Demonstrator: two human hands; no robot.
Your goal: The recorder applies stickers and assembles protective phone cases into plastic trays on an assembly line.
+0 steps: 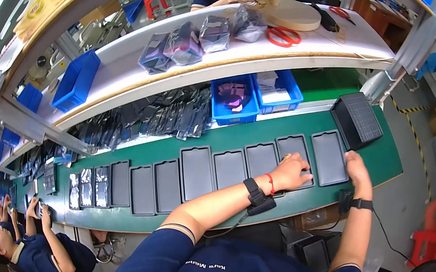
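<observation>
Lining-up seems the step in hand: my left hand point(289, 172) lies, fingers bent, over a grey tray point(290, 144); my right hand point(357, 167) curls beside the end tray point(329, 155) (whether either grips, I cannot tell). Squaring both likely calls for gentle nudging.

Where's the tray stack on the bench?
Head view, right: the tray stack is near the far edge of the green bench, right of the blue bins, beyond the rightmost flat tray.
</observation>
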